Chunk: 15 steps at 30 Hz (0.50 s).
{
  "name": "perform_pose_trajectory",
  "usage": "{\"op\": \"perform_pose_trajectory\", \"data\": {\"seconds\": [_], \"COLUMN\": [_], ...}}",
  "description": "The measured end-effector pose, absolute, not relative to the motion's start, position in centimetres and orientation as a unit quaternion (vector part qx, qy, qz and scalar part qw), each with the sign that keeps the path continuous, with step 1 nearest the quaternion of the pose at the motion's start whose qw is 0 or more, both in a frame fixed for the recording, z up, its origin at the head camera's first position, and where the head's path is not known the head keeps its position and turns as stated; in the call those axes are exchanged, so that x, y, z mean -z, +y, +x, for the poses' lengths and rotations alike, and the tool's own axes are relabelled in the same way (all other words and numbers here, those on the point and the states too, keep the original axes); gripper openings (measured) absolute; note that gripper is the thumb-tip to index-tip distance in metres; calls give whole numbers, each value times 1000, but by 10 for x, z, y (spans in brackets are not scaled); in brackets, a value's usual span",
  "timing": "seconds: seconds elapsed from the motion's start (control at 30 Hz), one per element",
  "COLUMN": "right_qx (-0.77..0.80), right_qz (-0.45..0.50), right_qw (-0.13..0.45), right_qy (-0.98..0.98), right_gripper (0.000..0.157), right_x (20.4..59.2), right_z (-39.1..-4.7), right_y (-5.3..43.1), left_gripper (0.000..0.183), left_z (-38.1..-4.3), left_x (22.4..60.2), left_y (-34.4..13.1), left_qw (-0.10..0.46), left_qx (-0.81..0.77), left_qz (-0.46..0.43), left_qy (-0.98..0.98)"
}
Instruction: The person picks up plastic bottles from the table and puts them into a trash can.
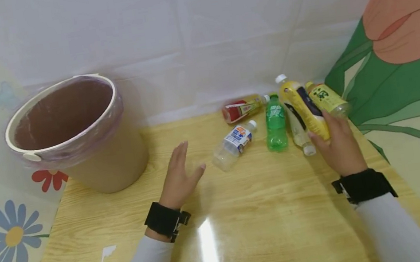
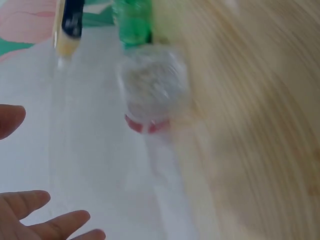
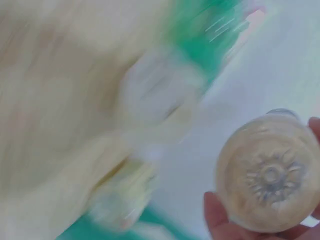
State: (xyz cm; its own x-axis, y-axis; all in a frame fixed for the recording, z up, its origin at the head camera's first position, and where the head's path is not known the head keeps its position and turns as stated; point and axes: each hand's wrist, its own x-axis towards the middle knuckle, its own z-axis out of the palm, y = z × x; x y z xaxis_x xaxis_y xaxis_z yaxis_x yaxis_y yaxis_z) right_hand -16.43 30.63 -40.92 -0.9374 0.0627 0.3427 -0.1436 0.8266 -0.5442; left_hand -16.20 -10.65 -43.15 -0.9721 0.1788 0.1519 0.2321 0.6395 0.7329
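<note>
My right hand (image 1: pixel 338 144) grips a yellow bottle (image 1: pixel 302 104) with a dark label band and white cap near its base; in the right wrist view the round bottle bottom (image 3: pixel 272 172) shows between fingers and thumb. Beneath it in the head view lies a clear bottle (image 1: pixel 297 130) with a white cap. A pale bottle with a yellow label (image 1: pixel 326 97) lies just to the right. My left hand (image 1: pixel 179 175) hovers over the table with fingers extended and thumb spread, holding nothing. Nearest to it is an empty clear bottle (image 1: pixel 232 145) with a blue and white label.
A beige bin (image 1: pixel 114 167) with a plastic liner stands at the back left. A green bottle (image 1: pixel 275 126) and a red-labelled bottle (image 1: pixel 240 109) lie by the white back wall. A white scrap (image 1: pixel 108 252) is on the table's front left. A flower-printed panel (image 1: pixel 409 89) borders the right.
</note>
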Motion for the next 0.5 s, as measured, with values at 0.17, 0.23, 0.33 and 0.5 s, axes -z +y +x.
{"op": "perform_pose_trajectory", "data": {"seconds": [0.17,0.23,0.33,0.5], "right_qx": [-329,-343,-363,-388], "right_qz": [110,146,197,247], "right_qw": [197,197,200,195], "right_qy": [-917,-907,-888,-866], "right_gripper": [73,74,75,73], "right_x": [397,396,397,399], "right_z": [-146,-139,-128,-114], "right_y": [244,221,190,154], "left_gripper": [76,73,73,74], "left_z": [-162,-160,-153,-141], "left_x": [415,409,401,397], "left_y": [-79,-69,-57,-43], "left_qw": [-14,-26,-37,-9], "left_qx": [557,622,712,816], "left_qz": [-139,-148,-136,-105], "left_qy": [-819,-769,-688,-568]}}
